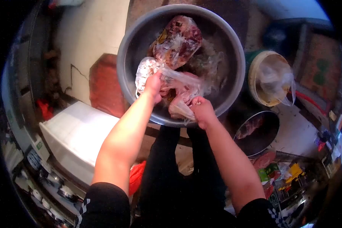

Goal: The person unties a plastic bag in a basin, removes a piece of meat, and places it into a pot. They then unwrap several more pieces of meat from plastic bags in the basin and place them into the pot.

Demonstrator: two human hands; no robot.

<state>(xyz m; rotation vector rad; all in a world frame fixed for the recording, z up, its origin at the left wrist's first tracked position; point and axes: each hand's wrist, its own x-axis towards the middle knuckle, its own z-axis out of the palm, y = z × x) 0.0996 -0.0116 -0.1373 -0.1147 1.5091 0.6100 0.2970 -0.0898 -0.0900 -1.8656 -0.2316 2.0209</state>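
Observation:
A wide metal basin is in front of me, with bagged meat in it. My left hand is closed on the clear plastic bag around pale pink meat. At the bag's lower right, my right hand pinches its plastic, which stretches between both hands. A larger bag of dark red meat lies at the basin's far side. Beside my left hand is a whitish, frosty bagged lump. Crumpled clear plastic lies to the right inside the basin.
To the right stands a bucket with a plastic bag on top. Below it is a dark pan holding a piece of meat. A white box stands at left, near a red mat.

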